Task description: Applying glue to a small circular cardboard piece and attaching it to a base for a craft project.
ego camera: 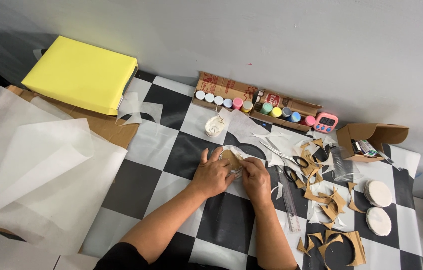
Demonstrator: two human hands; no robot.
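Note:
Both my hands rest side by side on a round cardboard disc (232,158) wrapped in thin white paper, lying on the black-and-white checkered table cover (171,155). My left hand (212,174) presses on the disc's left side, fingers spread over the paper edge. My right hand (254,178) pinches the paper at the disc's right edge. Much of the disc is hidden under my fingers.
Scissors (282,156) and a clear ruler (289,200) lie right of my hands among cardboard scraps (329,205). Behind stand a glue cup (215,126), boxed paint bottles (256,105), a pink timer (325,122), a plastic cup (342,165). White covered discs (377,205) right; tissue sheets (36,165) and yellow ream (81,74) left.

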